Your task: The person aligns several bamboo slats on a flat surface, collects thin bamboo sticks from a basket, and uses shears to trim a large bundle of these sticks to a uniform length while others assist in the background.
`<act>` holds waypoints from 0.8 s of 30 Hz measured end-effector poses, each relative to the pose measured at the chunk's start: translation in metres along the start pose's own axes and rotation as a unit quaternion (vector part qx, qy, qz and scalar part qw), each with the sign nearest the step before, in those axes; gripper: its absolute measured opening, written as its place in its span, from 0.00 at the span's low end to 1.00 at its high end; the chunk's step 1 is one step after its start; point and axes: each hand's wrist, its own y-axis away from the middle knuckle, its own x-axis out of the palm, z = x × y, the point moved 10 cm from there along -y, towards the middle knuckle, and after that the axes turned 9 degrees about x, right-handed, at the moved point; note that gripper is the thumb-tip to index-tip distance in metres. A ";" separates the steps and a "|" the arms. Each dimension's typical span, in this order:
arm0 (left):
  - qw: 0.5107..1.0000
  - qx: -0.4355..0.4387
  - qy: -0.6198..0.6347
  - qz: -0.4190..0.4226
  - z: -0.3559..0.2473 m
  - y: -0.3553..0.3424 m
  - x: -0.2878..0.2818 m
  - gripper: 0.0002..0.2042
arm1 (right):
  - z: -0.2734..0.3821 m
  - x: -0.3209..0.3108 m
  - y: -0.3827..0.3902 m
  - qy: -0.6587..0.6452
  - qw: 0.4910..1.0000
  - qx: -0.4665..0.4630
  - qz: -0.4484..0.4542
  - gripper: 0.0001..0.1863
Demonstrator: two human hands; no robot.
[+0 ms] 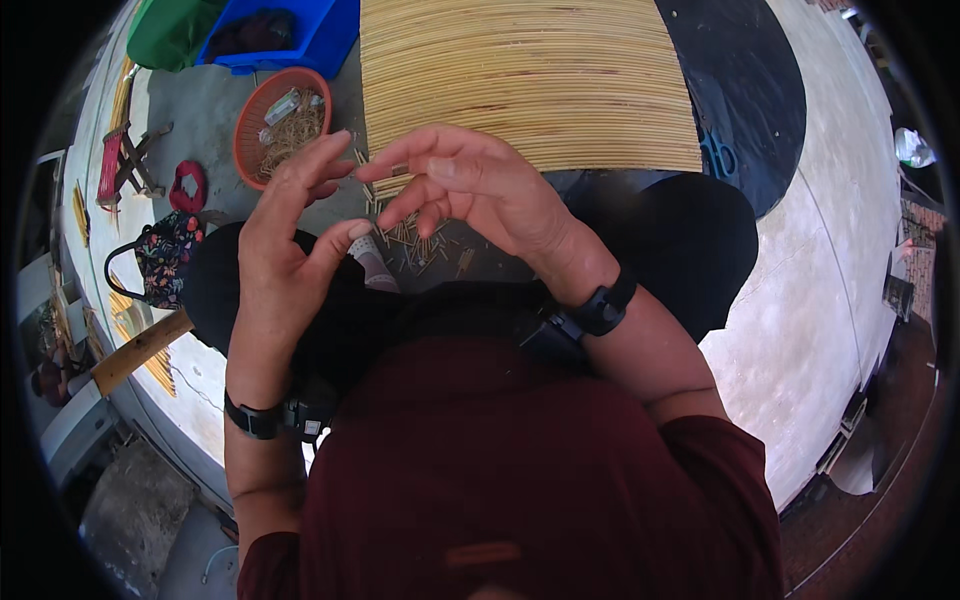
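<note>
My left hand [285, 245] is raised above my lap, its fingers curved and apart, a black band and device on the wrist. Just right of it is my right hand [495, 200], loosely curled with fingers separated and a similar wrist device. I cannot make out anything held in either. Beyond the hands lies a mat of thin yellow sticks [530, 80] on a dark board [750, 90], with blue scissor-like handles [718, 150] at its edge. Short cut stick pieces [410, 250] are scattered on the ground below my hands, beside my patterned sock [372, 262].
At upper left are an orange basket [245, 130] of twine, a blue tub [330, 40] and a green bundle [160, 30]. Leftward lie a folding stool [118, 160], a red ring-shaped item [187, 180], a floral bag [160, 265] and a wooden plank [140, 350]. Pale concrete [800, 330] extends right.
</note>
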 end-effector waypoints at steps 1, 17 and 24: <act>1.000 -0.003 0.001 -0.010 0.003 0.004 -0.005 0.25 | -0.004 -0.016 0.003 0.024 0.998 -0.002 -0.058 0.22; 0.878 -0.297 0.199 -0.319 0.235 0.111 -0.178 0.10 | 0.017 -0.083 0.037 0.019 0.949 -0.086 -0.302 0.11; 0.674 -0.570 0.345 -0.320 0.441 0.192 -0.008 0.27 | -0.041 -0.097 -0.003 0.122 0.930 0.120 -0.325 0.13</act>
